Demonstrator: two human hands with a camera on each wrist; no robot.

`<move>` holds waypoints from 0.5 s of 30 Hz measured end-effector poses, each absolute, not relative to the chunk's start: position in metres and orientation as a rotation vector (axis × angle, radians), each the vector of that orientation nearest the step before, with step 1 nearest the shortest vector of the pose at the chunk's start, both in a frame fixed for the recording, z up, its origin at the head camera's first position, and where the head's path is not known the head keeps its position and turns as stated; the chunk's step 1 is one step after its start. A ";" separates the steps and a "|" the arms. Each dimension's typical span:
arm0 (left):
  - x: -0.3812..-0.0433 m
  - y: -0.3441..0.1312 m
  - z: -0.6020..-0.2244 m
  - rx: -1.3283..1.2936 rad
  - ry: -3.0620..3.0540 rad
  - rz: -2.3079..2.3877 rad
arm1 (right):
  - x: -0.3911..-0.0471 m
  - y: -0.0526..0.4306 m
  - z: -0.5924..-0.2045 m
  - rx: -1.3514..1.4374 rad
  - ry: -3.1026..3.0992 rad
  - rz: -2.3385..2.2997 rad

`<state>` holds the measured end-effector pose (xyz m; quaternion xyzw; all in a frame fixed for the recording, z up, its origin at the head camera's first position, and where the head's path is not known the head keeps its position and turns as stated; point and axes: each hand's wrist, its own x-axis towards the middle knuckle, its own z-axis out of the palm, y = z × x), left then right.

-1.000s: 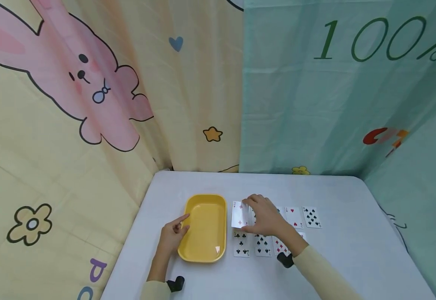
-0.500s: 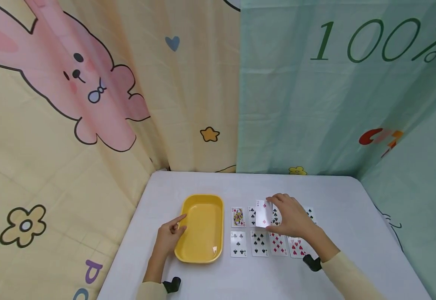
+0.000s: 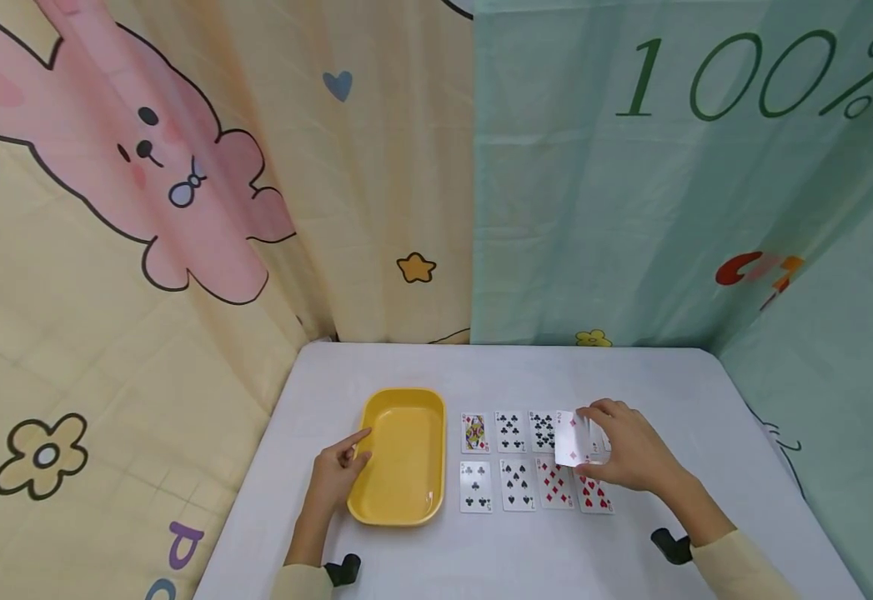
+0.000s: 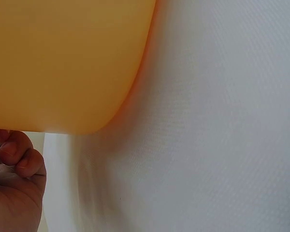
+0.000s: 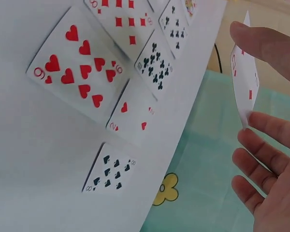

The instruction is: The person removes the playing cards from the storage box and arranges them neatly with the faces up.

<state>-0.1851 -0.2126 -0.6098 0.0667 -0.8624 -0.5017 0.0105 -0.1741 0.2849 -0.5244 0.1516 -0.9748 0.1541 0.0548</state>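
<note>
My right hand (image 3: 634, 446) pinches a two of diamonds (image 3: 569, 439) by its top and bottom edges, thumb against fingers. The card is raised over the right part of two rows of face-up playing cards and hides some of them in the head view. In the right wrist view, the two of diamonds (image 5: 244, 79) is tilted nearly edge-on, and a two of hearts (image 5: 130, 116) lies on the table. At the left side of a yellow tray (image 3: 403, 467), my left hand (image 3: 334, 475) holds the rim between forefinger and thumb, its other fingers curled.
Nearest the tray are a face card (image 3: 474, 432) in the far row and a clubs card (image 3: 475, 487) in the near row. A spades card (image 5: 111, 169) lies at the row's end. Curtains (image 3: 594, 208) hang behind the white table (image 3: 526, 558).
My right hand has carried the two of diamonds rightward, from beside the tray to the right part of the rows, uncovering the face card and clubs cards. The left hand stays at the tray.
</note>
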 end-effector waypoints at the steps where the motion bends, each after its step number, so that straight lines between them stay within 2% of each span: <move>1: -0.185 -0.213 -0.610 0.207 -2.690 -1.568 | -0.173 0.289 -0.525 0.448 -2.965 0.471; 15: -0.185 -0.213 -0.608 0.195 -2.684 -1.595 | -0.149 0.346 -0.548 0.328 -3.032 0.423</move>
